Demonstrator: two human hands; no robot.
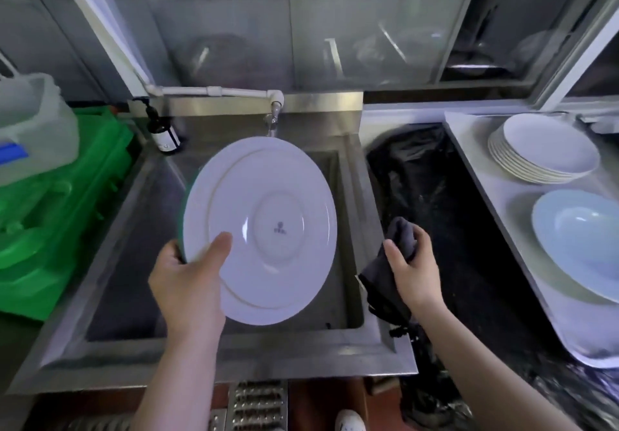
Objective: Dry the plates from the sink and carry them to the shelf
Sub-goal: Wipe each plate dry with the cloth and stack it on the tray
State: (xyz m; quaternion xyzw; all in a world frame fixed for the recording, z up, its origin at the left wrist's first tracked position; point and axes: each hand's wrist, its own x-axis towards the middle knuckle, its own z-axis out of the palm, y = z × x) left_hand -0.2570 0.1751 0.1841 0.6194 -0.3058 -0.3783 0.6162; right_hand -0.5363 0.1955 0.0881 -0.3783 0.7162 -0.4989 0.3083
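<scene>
Head camera view over a steel sink [110,256]: at far left, green plastic crates [50,216] sit beside the basin, with a translucent container [33,129] on top of them. A dark pump bottle [163,130] stands at the sink's back left corner, near the white pipe and tap [273,108].

Above the basin, the left hand [189,276] holds a large white plate [264,229] tilted on edge, underside toward the camera with a small maker's mark at its centre; the thumb presses on the plate's back near the lower left rim, and the fingers curl behind it out of sight.

To the right of the sink, the right hand [413,263] grips a dark grey cloth [385,279], fingers bunched round its top, the rest hanging below the hand, apart from the plate. A black bin bag [418,179] lies behind it.

At far right, on the white counter [482,176], a stack of white plates [542,149] sits toward the back, and a pale blue plate [582,246] rests nearer the camera.
</scene>
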